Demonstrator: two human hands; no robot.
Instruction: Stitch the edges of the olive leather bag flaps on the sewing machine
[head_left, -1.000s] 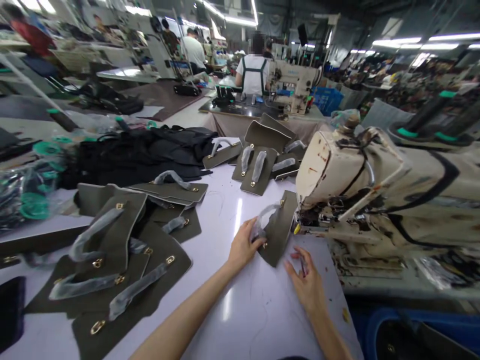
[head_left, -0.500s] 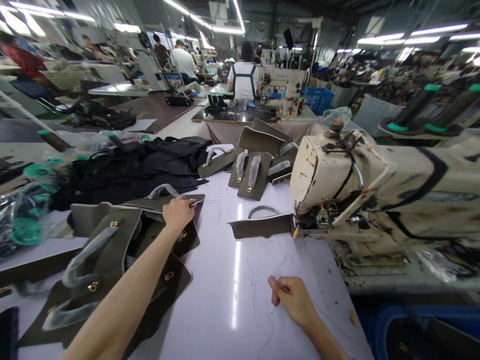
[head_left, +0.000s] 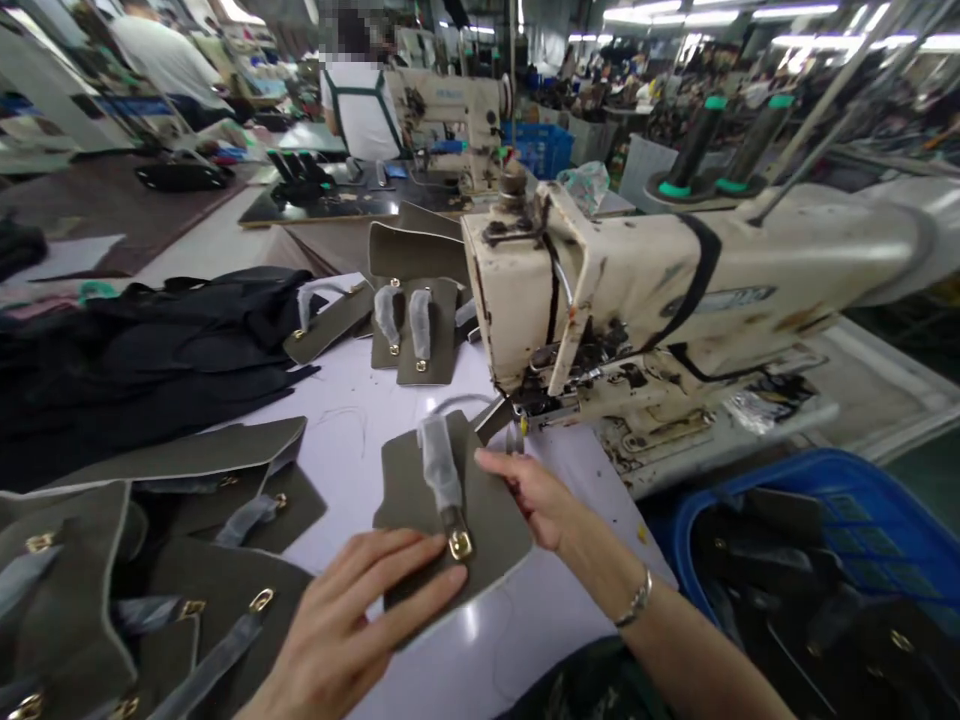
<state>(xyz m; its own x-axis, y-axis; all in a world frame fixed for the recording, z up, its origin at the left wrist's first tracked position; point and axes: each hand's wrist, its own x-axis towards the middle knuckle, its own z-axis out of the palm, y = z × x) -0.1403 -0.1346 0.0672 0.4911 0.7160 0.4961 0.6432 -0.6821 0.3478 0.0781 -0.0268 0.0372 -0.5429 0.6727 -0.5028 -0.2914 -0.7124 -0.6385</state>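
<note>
An olive-grey bag panel [head_left: 491,525] lies in front of the sewing machine [head_left: 517,310]. Its handle [head_left: 441,465] is wrapped in clear plastic and joined by a gold fitting [head_left: 460,544]. My left hand [head_left: 367,610] rests on the panel's near left part, fingers stretched out on either side of the fitting. At the right edge my right hand [head_left: 536,495] grips the panel, thumb on top and the other fingers partly hidden. Beyond this panel, a second grey piece [head_left: 491,420] sits near the machine's needle area, mostly covered.
Similar panels [head_left: 217,490] with wrapped handles lie heaped at left. More panels [head_left: 427,330] stand stacked behind, beside black cloth pieces [head_left: 150,350]. A blue basket [head_left: 847,480] holding panels is at right. A person [head_left: 364,110] sits beyond at another machine.
My left hand has brought a panel from the left heap to the middle. My right hand has moved up and taken its right edge. The view has turned right.
</note>
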